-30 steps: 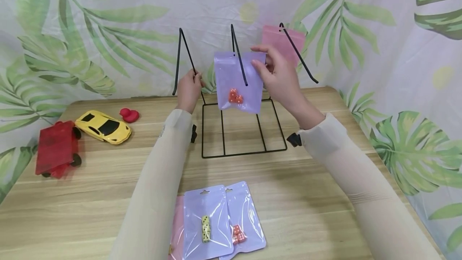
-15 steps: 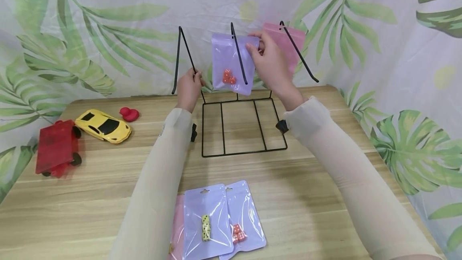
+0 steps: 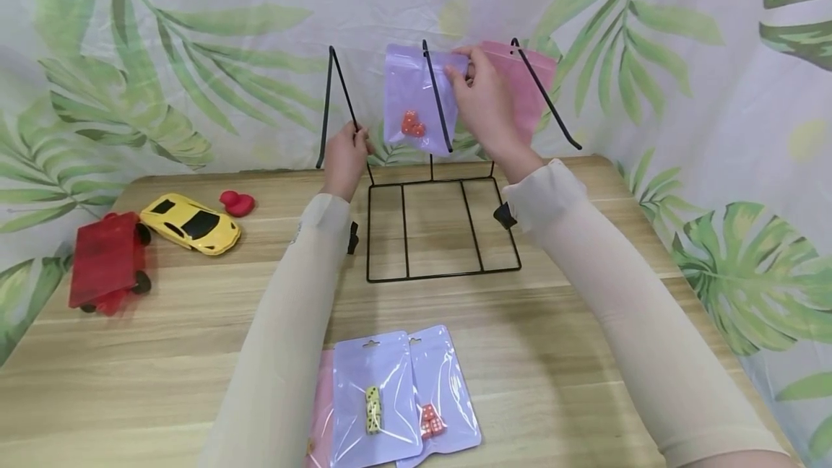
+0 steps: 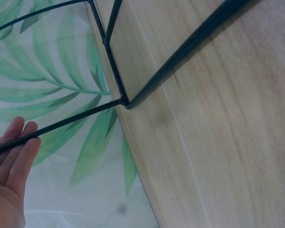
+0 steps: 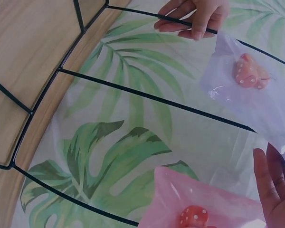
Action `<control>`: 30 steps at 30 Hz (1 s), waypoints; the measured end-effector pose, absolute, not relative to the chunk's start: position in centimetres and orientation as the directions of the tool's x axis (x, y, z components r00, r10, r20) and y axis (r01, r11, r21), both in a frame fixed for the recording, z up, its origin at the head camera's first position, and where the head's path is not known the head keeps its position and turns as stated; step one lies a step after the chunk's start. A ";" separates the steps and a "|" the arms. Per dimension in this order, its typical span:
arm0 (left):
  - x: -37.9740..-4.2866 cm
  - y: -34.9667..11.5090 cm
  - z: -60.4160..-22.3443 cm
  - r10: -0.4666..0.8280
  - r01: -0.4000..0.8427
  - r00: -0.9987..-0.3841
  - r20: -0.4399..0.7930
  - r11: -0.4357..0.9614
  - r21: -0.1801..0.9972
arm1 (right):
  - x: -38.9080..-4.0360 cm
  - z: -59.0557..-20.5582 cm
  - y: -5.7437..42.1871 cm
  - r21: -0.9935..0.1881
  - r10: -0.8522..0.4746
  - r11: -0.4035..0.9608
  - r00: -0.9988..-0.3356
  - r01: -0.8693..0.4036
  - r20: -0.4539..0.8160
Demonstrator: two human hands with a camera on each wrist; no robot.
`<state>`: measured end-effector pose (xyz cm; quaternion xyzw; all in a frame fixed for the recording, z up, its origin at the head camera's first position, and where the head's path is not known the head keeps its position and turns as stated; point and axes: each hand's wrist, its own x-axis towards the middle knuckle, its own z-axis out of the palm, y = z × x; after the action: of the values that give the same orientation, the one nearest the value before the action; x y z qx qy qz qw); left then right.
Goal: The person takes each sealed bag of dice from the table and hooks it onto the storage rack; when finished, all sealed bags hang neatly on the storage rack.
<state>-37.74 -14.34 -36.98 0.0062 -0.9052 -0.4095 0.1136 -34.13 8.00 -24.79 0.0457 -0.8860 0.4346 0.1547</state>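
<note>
My right hand [image 3: 487, 103] pinches a purple zip bag [image 3: 416, 89] by its upper right edge. Orange-red dice [image 3: 412, 123] show through its front. The bag's top hole is at the back end of the middle hook [image 3: 438, 96] of a black wire display rack [image 3: 444, 275]. With my left hand [image 3: 346, 161] I hold the rack's left upright; in the left wrist view that rod [image 4: 78, 115] crosses the fingers. A pink zip bag [image 3: 533, 89] hangs on the right hook, partly behind my right hand; red dice [image 5: 194, 216] show in it in the right wrist view.
At the front lie a purple bag with yellow dice [image 3: 351, 374], another with red dice [image 3: 448, 381] partly under it, and a pink bag [image 3: 321, 410] half hidden by my left sleeve. A yellow toy car [image 3: 191, 224], red toy vehicle [image 3: 107, 262] and red duck [image 3: 237, 203] stand left.
My right hand has raised the purple bag and moved it toward the back of the middle hook. The left hand keeps its hold on the rack.
</note>
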 end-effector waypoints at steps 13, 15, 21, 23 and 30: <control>-37.7 -14.1 -36.6 -0.096 0.050 -0.985 0.142 0.633 0.773 | -34.5 -25.5 8.3 -0.743 0.047 0.631 -0.945 -0.222 0.323; -37.6 -14.0 -36.7 -0.110 0.044 -0.982 0.153 0.655 0.755 | -34.2 -26.2 8.7 -0.762 0.024 0.600 -0.947 -0.244 0.322; -37.6 -14.3 -37.1 -0.101 0.051 -0.984 0.145 0.625 0.779 | -32.6 -29.4 10.4 -0.776 -0.046 0.565 -0.950 -0.279 0.308; -37.7 -14.3 -37.2 -0.082 0.060 -0.987 0.135 0.598 0.799 | -31.4 -30.6 11.2 -0.750 -0.073 0.599 -0.952 -0.279 0.296; -37.9 -14.2 -37.1 -0.067 0.058 -0.991 0.118 0.579 0.813 | -25.5 -34.0 13.0 -0.595 -0.287 0.759 -0.956 -0.264 0.059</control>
<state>-37.87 -14.24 -37.10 0.0025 -0.8860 -0.4587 0.0680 -25.48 13.04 -34.03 0.1470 -0.9376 0.3146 -0.0178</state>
